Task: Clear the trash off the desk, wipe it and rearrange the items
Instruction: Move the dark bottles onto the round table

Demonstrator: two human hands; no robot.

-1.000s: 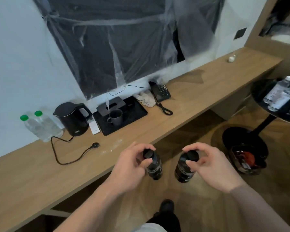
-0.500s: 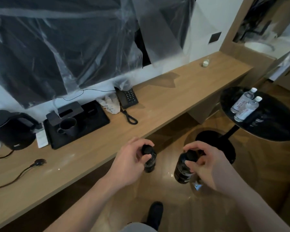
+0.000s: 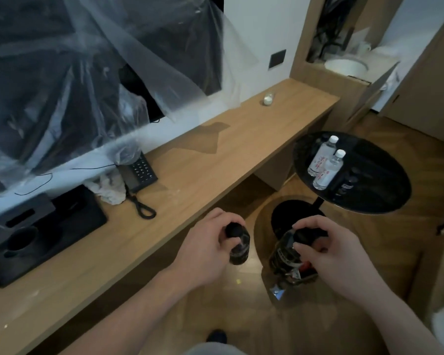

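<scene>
— Both grips: how are they set?
— A dark bottle is held by its black cap in the left hand, fingers curled round the top. A second dark bottle is held the same way in the right hand. Both bottles are kept upright off the near edge of the desk, over the wooden floor.

— What containers are seen, and what is in them?
— A dark bin is seen on the floor under the right-hand bottle, with wrappers and something red inside; more cannot be told. A black tray at the left of the desk carries a dark mug and a black box.

— And the surface and room?
— A black telephone with a coiled cord is set beside a crumpled white cloth. A small white candle glass is placed at the far right end. Pale crumbs are scattered on the near desk. Two clear water bottles are laid on a round black side table at the right. A dark screen on the wall is draped in plastic sheeting.
</scene>
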